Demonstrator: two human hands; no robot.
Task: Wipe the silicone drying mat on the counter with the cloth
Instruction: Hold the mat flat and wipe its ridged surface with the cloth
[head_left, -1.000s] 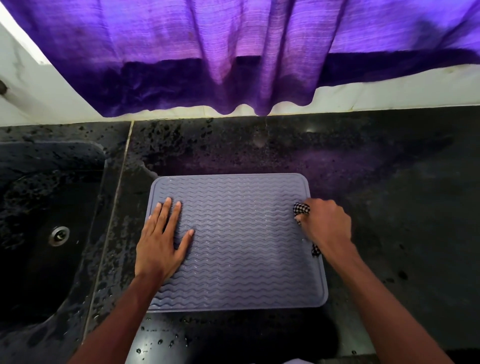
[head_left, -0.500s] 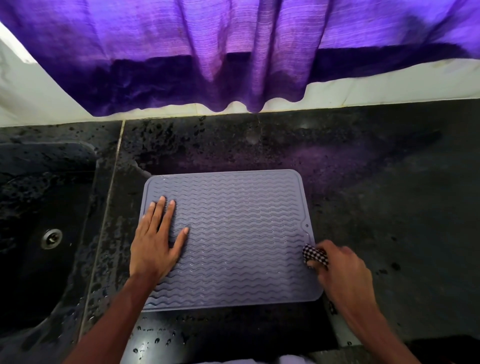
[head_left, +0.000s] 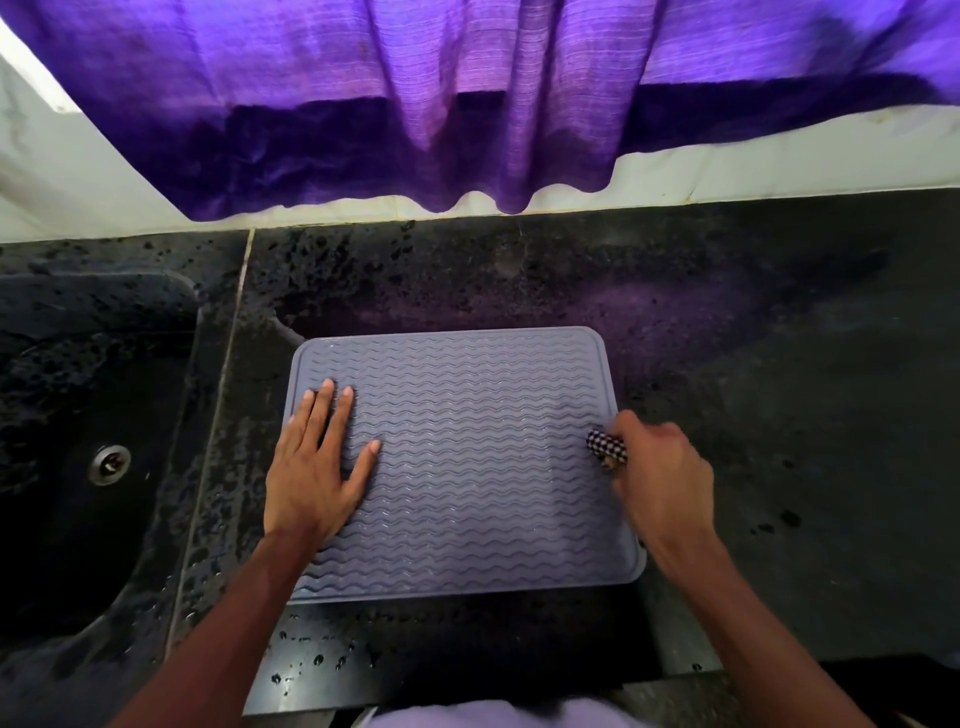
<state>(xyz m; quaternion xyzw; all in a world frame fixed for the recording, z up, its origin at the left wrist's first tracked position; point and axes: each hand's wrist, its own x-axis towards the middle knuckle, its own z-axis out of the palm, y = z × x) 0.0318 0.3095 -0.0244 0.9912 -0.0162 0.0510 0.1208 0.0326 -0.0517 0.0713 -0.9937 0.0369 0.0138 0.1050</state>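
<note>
Right grip (head_left: 657, 478) is clamped on a small black-and-white checked cloth (head_left: 605, 449), the fingers curled over it so that only a bunched end shows past the knuckles. That end sits at the right edge of the silicone drying mat (head_left: 483, 467), about midway along that edge. The back of the hand lies over the mat's rim and the dark tabletop (head_left: 779, 389) beside it. The hand is slightly blurred, so how hard the cloth bears on the mat cannot be told.

Left grip (head_left: 311, 467) is spread flat, palm down, on the left part of the mat. Its fingers (head_left: 324, 410) are straight and close together, pointing away from the person, and the thumb is splayed toward the mat's middle. It holds nothing and only presses on the ridged surface.

The mat is a grey-lilac rectangle with rounded corners and wavy ridges. It lies flat on the black speckled tabletop, just right of the seam that borders the sink (head_left: 62, 322). A metal drain (head_left: 109, 464) shows in the sink's dark basin. Water drops (head_left: 317, 660) dot the tabletop between the mat and the front edge. Behind, a purple curtain (head_left: 467, 104) hangs in folds before a white wall (head_left: 779, 166), its hem just above the tabletop's back edge.
</note>
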